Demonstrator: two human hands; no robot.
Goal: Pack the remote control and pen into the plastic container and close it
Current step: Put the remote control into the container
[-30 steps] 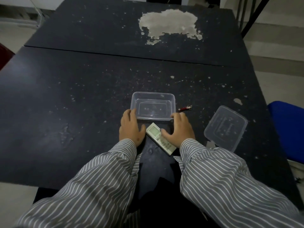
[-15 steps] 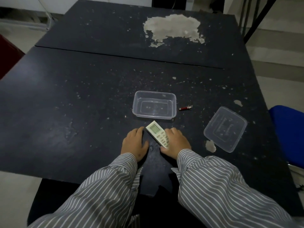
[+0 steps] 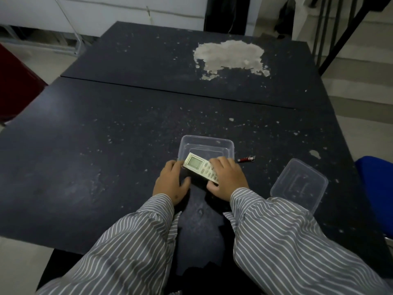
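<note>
The right hand (image 3: 228,177) grips the remote control (image 3: 201,168), the left hand (image 3: 172,184) rests loose beside it; tip it flat into the clear plastic container (image 3: 206,143), leaving room for the pen (image 3: 246,159).

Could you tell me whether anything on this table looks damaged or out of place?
Yes: the table is damaged. A large pale patch at the far side shows where the dark coating has peeled off, and small chips speckle the surface around the container. Nothing is spilled.
</note>
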